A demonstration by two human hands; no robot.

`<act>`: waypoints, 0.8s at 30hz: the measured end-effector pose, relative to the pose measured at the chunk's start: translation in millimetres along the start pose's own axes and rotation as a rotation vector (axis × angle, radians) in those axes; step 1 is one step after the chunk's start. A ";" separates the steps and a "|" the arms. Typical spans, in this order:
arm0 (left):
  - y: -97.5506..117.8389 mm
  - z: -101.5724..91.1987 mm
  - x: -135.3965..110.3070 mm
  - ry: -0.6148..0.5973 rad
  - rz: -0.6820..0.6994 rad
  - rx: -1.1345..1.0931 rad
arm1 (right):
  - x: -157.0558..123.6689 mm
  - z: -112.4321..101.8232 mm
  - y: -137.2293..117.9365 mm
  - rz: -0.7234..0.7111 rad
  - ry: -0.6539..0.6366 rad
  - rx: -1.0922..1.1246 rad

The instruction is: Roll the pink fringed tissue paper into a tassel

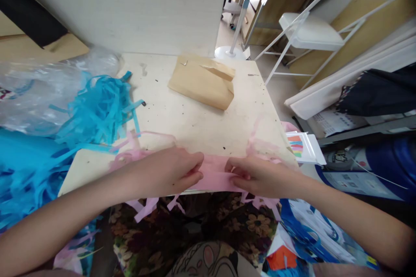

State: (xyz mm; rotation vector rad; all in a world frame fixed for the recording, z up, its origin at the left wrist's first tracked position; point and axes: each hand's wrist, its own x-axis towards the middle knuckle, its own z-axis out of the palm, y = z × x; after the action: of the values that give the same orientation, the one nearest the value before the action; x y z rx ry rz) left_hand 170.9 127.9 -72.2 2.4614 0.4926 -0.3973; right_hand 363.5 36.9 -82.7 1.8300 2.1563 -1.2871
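Pink tissue paper [212, 179] lies along the front edge of the white table, its middle uncut and its two ends cut into fringe strips. My left hand [178, 169] pinches the paper left of its middle, thumb against curled fingers. On the other side my right hand [251, 175] grips it the same way, a short gap away. Pink strips spread on the table beyond both wrists, and some hang over the front edge above my lap.
Blue tissue fringe [100, 104] heaps at the left beside clear plastic bags [39, 95]. A brown paper packet [201, 82] lies toward the back of the table [175, 125]. Right of the table are a white folding chair [312, 32] and a colourful card pack [302, 147].
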 end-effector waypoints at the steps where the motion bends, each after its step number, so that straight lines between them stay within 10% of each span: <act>1: -0.5 0.2 0.5 0.003 -0.006 -0.001 | -2.3 -1.2 2.2 0.013 -0.005 -0.011; 18: -6.2 2.6 6.4 0.018 -0.055 -0.030 | -78.2 -29.2 73.3 0.195 -0.026 0.354; 24: -5.2 2.1 8.5 0.051 -0.065 -0.064 | -80.9 -46.2 84.1 0.238 0.456 -0.104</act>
State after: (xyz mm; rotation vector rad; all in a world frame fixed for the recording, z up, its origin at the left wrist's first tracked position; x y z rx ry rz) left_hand 175.8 132.7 -79.7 2.4039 0.5985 -0.3402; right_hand 479.6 -3.6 -57.6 2.4277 2.0470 -0.7503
